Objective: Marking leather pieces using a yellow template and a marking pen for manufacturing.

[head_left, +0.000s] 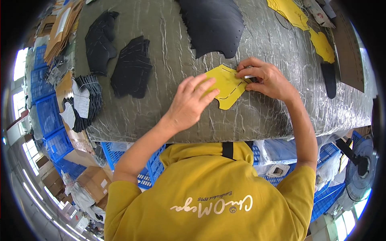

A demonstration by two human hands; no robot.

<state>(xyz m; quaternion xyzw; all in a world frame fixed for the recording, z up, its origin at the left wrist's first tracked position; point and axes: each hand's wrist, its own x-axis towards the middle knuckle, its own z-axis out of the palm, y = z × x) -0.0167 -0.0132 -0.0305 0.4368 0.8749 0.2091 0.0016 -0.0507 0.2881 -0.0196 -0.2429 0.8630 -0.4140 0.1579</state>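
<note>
A yellow flat template (225,82) with dark dashed slots along its sides lies on the covered table, just in front of my body. My left hand (191,102) rests over its left part, fingers stretched out and apart, the fingertips on the surface. At its right edge my right hand (267,80) is closed, pinching a small silvery tool (250,76) between thumb and fingers. Most of that tool is hidden in the hand, so its kind does not show. A dark edge peeks out beneath the template's lower left side.
Beyond the template lies a stack of black cut pieces (215,26). More black pieces (132,68) with light marks spread to the left, near a tied bundle (88,98). Yellow pieces (321,46) and a cardboard sheet (346,48) are at the right. Blue crates (47,114) stand beside the table.
</note>
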